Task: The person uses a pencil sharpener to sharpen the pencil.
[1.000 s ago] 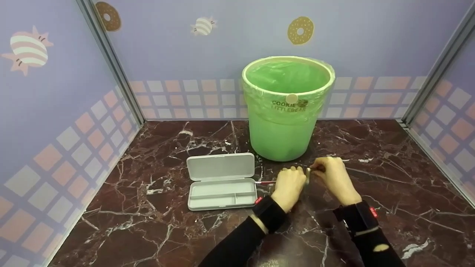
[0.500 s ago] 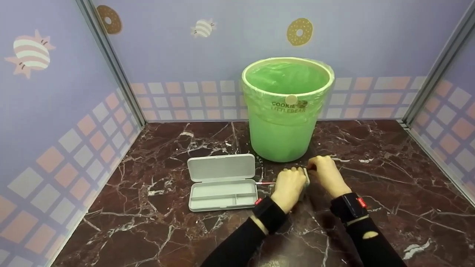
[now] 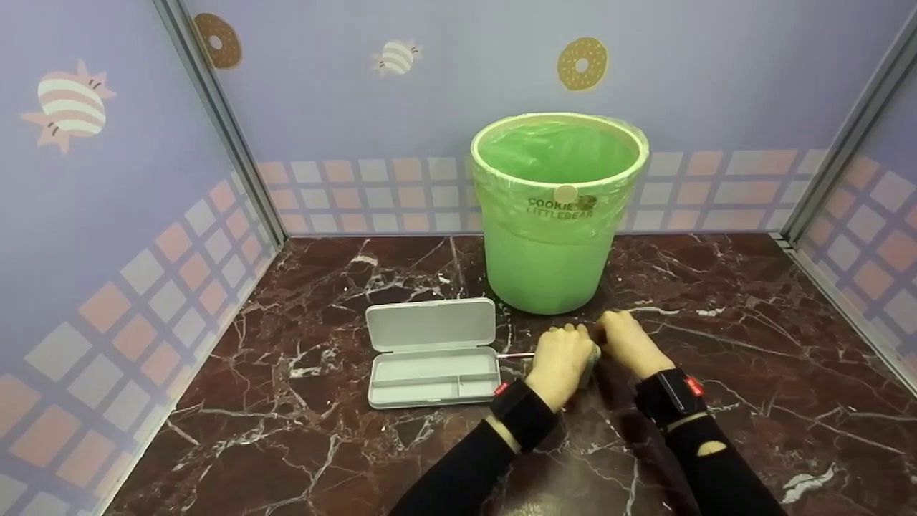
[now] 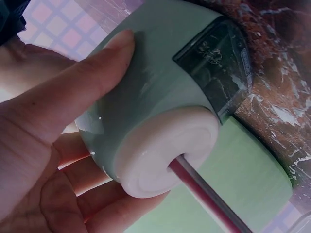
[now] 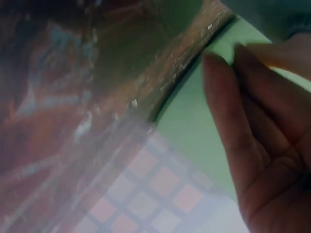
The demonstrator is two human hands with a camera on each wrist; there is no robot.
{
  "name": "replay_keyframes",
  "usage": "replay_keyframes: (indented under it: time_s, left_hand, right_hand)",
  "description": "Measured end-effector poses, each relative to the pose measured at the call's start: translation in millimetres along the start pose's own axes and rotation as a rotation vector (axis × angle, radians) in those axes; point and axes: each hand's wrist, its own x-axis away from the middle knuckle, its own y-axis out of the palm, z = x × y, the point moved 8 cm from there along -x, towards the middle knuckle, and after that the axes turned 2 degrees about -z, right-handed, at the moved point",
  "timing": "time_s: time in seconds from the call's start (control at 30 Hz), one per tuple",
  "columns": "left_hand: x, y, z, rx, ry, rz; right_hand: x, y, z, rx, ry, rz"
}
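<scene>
My left hand grips a grey-green pencil sharpener lying on its side, thumb on one face and fingers round the other. A pencil with a red side sticks out of the hole in its white round front. A dark see-through shavings drawer shows on its side. At the sharpener's far end, my right hand has thumb and finger brought together at the crank; the knob is mostly hidden and blurred. In the head view, most of the sharpener hides behind my left hand.
An opened white pencil case lies left of my hands, its lid tipped back. Behind them stands a green lined bin. Patterned panels enclose the marbled tabletop.
My right hand has moved round in small arcs at the crank, whose pale arm showed earlier and is now hidden. My left hand stays in place with the sharpener.
</scene>
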Motion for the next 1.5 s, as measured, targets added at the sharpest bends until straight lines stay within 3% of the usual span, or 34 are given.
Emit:
replay_keyframes:
  time_s: [0.3, 0.6, 0.97, 1.23, 1.5]
  left_hand:
    - [-0.8, -0.5, 2.2, 0.0, -0.004, -0.024]
    - [-1.8, 1.1, -0.8, 0.022, -0.036, -0.035]
    - [-3.0, -2.8, 0.5, -0.027, -0.063, -0.02]
    - [-2.8, -1.9, -0.3, -0.038, -0.065, -0.039]
    - [-2.5, -7.0, -0.7, -0.071, -0.085, 0.011]
  right_hand:
    - [9.8, 4.9, -3.4, -0.007, -0.04, -0.089]
    - [23.0, 2.8, -8.4, -0.027, -0.018, -0.108]
    - [39.8, -1.8, -18.3, -0.111, -0.107, -0.187]
    - [44.9, -13.6, -25.4, -0.127, -0.124, -0.194]
    - [47.9, -23.8, -28.7, -0.18, -0.119, -0.188]
